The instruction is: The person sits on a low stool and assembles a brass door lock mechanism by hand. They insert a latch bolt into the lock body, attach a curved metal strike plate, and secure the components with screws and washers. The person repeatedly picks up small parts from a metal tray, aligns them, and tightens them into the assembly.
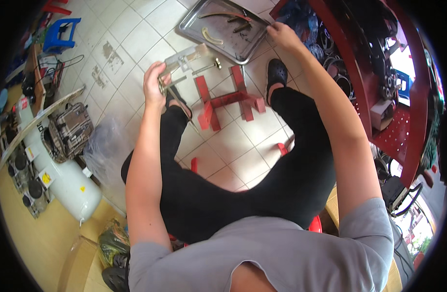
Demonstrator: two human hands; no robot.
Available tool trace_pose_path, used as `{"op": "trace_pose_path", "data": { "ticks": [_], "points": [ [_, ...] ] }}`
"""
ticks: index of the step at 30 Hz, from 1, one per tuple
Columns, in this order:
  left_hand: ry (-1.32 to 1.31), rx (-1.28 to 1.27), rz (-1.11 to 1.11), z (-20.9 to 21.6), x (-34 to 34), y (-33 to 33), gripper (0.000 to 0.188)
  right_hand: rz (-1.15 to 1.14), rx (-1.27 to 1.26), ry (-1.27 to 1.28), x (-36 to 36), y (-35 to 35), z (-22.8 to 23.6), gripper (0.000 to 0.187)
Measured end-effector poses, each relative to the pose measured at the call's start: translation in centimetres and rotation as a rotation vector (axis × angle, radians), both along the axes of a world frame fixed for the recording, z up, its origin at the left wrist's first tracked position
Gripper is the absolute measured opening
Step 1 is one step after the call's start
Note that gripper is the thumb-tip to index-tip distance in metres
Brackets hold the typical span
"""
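My left hand (154, 83) is closed round the near end of a flat metal bracket (185, 57) with thin rods and a small brass-coloured fitting. The bracket is held up over the floor, left of a shallow metal tray (185, 30). My right hand (285, 37) pinches the tray's right rim. Inside the tray lie a short curved beige piece (212, 36), a long curved strip (222, 14) and several dark bits. A red metal stand (228, 100) stands on the tiles between my feet, nearer than the tray.
A blue plastic stool (62, 35) is at the far left. Nearer on that side are a camouflage-coloured case (71, 131), a clear plastic bag (109, 146) and a white tank (70, 190). Red shelving (357, 97) with assorted parts runs along the right.
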State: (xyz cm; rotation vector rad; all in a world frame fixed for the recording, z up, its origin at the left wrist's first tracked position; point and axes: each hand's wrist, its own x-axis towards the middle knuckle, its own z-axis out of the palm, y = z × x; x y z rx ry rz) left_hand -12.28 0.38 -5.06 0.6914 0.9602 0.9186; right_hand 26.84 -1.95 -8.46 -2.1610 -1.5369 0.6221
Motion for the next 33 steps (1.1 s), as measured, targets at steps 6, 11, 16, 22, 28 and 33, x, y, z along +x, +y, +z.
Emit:
{"op": "trace_pose_path", "data": {
  "ticks": [6,11,16,22,28,33],
  "points": [
    [-0.005,-0.174,0.116,-1.5,0.0,-0.6,0.013,0.013,-0.492,-0.239,1.4,7.8,-9.7,0.039],
    [0.12,-0.313,0.259,-0.7,0.3,0.1,0.014,-0.16,-0.647,-0.255,2.3,13.1,-18.0,0.061],
    [0.035,-0.22,0.13,-1.7,-0.3,0.8,0.017,-0.129,-0.561,-0.413,1.8,14.7,-22.6,0.048],
    [0.074,-0.235,0.137,-1.2,-0.1,1.5,0.015,0.275,-0.352,-0.562,1.2,14.0,-18.3,0.035],
    [0.072,-0.109,0.091,-2.0,-0.3,2.9,0.017,0.371,-0.141,-0.103,2.1,10.4,-7.5,0.035],
    [-0.06,-0.016,0.124,0.8,-0.5,3.3,0.018,0.197,-0.284,0.36,-1.3,0.4,11.5,0.029]
  ]
}}
